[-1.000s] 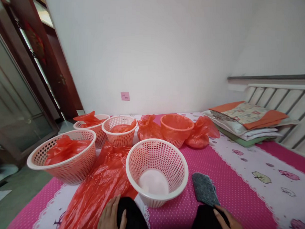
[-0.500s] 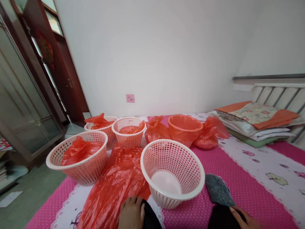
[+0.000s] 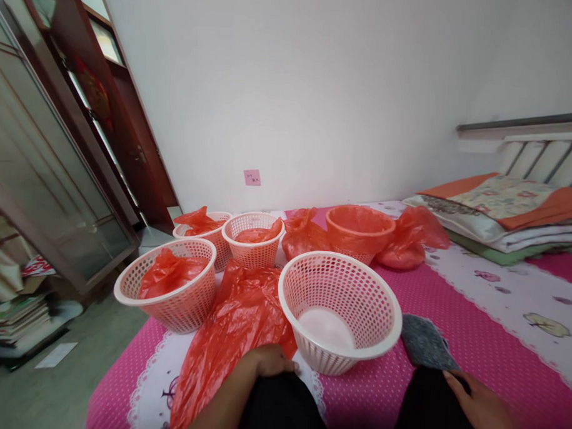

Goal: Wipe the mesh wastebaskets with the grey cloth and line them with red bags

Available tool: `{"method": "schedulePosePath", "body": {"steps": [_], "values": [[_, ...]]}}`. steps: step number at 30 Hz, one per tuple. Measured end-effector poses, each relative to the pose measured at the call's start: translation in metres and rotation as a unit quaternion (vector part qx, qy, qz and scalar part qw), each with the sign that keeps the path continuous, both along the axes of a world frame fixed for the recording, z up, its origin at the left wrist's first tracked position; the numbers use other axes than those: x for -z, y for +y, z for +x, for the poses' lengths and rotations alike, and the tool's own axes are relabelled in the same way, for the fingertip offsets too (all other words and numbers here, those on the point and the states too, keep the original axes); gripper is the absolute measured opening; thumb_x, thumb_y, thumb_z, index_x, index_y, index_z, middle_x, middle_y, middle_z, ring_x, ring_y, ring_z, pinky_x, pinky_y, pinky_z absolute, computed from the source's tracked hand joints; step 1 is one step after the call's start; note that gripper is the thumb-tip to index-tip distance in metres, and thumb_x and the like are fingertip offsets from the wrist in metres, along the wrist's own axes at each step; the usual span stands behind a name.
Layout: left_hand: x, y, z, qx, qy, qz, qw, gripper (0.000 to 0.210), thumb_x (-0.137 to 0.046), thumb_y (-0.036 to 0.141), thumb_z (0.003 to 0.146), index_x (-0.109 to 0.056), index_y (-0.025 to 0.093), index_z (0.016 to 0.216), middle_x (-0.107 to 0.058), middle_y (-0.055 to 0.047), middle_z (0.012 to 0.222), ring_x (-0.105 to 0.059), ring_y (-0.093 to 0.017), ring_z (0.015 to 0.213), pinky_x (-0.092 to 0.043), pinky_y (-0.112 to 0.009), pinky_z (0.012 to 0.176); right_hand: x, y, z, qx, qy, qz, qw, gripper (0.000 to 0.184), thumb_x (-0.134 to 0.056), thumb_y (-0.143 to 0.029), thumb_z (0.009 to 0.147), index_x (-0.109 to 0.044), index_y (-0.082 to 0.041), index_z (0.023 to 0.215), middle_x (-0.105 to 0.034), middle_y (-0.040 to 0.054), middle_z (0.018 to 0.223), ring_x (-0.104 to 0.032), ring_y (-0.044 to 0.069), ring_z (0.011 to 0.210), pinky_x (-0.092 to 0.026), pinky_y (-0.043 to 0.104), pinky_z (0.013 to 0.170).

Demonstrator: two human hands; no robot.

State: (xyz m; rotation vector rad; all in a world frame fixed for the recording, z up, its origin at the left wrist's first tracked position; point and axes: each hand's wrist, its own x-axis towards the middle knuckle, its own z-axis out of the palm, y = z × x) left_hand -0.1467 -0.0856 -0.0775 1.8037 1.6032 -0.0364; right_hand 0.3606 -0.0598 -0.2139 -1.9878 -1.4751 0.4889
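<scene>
Pink bedspread (image 3: 451, 320): one basket (image 3: 359, 226) is lined, the nearest basket (image 3: 341, 310) bare; my left hand (image 3: 269, 361) curls on the red bag (image 3: 235, 325), my right hand (image 3: 479, 406) rests flat, fingers together.

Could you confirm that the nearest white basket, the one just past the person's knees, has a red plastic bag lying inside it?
Not quite. In the head view the nearest white basket holds no bag; only its pale bottom shows. The loose red plastic bag lies on the bedspread beside it, on its left, with the left hand at the bag's near edge.
</scene>
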Motion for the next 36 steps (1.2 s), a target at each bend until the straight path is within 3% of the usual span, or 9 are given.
{"method": "schedulePosePath", "body": {"steps": [4,7,16,21,26,28,32,34,36], "values": [[-0.01,-0.016,0.011,0.005,0.038,0.001,0.999,0.045,-0.065,0.058,0.084,-0.087,0.021,0.098,-0.084,-0.013,0.106,-0.077,-0.035,0.1,-0.055,-0.041,0.086,-0.009,-0.007,-0.002,-0.006,0.01,0.022,1.0,0.043,-0.049,-0.061,0.077,-0.074,-0.027,0.085,-0.082,0.0166,0.097,-0.076,0.042,0.101,-0.057,0.055,0.097],[-0.016,-0.031,0.017,-0.005,0.044,0.027,0.999,0.046,-0.062,0.057,0.086,-0.085,0.024,0.108,-0.083,-0.012,0.117,-0.075,-0.034,0.109,-0.054,-0.04,0.09,-0.011,-0.011,0.0,-0.018,0.02,0.036,0.999,0.042,-0.049,-0.06,0.078,-0.074,-0.027,0.086,-0.082,0.0167,0.101,-0.076,0.042,0.105,-0.057,0.054,0.099],[-0.012,-0.022,0.026,-0.042,0.068,0.063,0.995,0.033,-0.064,0.05,0.087,-0.084,0.025,0.096,-0.084,-0.009,0.109,-0.076,-0.031,0.105,-0.051,-0.036,0.084,0.018,-0.007,0.005,-0.032,0.027,0.028,0.999,0.065,-0.044,-0.07,0.082,-0.073,-0.018,0.108,-0.077,0.0224,0.119,-0.072,0.041,0.118,-0.05,0.055,0.109],[-0.008,-0.04,0.041,-0.114,0.086,0.162,0.976,0.045,-0.042,0.046,0.104,-0.076,0.02,0.116,-0.08,-0.013,0.117,-0.073,-0.029,0.108,-0.049,-0.037,0.09,0.018,-0.008,0.003,-0.046,0.028,0.042,0.998,0.062,-0.043,-0.067,0.085,-0.072,-0.018,0.106,-0.078,0.022,0.116,-0.073,0.039,0.114,-0.05,0.053,0.108],[-0.001,-0.067,0.063,-0.118,0.154,0.257,0.947,0.035,-0.045,0.034,0.105,-0.075,0.021,0.118,-0.078,-0.012,0.122,-0.068,-0.03,0.115,-0.045,-0.043,0.101,0.002,0.007,-0.004,0.033,0.014,0.108,0.994,0.075,-0.047,-0.071,0.085,-0.068,-0.009,0.122,-0.073,0.0267,0.121,-0.07,0.04,0.117,-0.053,0.052,0.104],[0.001,-0.071,0.066,-0.112,0.169,0.265,0.942,0.034,-0.045,0.03,0.104,-0.075,0.022,0.118,-0.077,-0.011,0.123,-0.067,-0.03,0.117,-0.045,-0.044,0.102,-0.004,0.019,-0.003,0.072,0.015,0.082,0.994,0.079,-0.051,-0.072,0.083,-0.068,-0.007,0.123,-0.074,0.028,0.12,-0.07,0.041,0.118,-0.054,0.052,0.101],[0.003,-0.066,0.061,-0.123,0.188,0.25,0.942,0.037,-0.042,0.03,0.105,-0.075,0.021,0.117,-0.078,-0.011,0.12,-0.068,-0.03,0.115,-0.047,-0.044,0.1,-0.013,0.045,-0.001,0.008,0.032,-0.025,0.999,0.046,-0.065,-0.058,0.082,-0.074,-0.017,0.1,-0.08,0.0177,0.097,-0.078,0.036,0.095,-0.058,0.042,0.082],[0.005,-0.063,0.057,-0.131,0.19,0.246,0.941,0.037,-0.041,0.03,0.105,-0.075,0.021,0.118,-0.078,-0.011,0.12,-0.068,-0.03,0.115,-0.047,-0.043,0.1,-0.017,0.058,-0.004,-0.018,0.016,-0.025,0.999,0.03,-0.072,-0.043,0.079,-0.074,-0.019,0.097,-0.08,0.0134,0.092,-0.078,0.032,0.088,-0.056,0.038,0.076],[0.007,-0.063,0.053,-0.138,0.184,0.246,0.942,0.037,-0.041,0.03,0.105,-0.075,0.022,0.118,-0.078,-0.011,0.12,-0.068,-0.028,0.115,-0.047,-0.042,0.1,-0.021,0.07,-0.014,-0.016,-0.001,-0.004,1.0,0.03,-0.072,-0.032,0.076,-0.073,-0.019,0.103,-0.08,0.0133,0.098,-0.077,0.032,0.092,-0.055,0.037,0.079]]}}
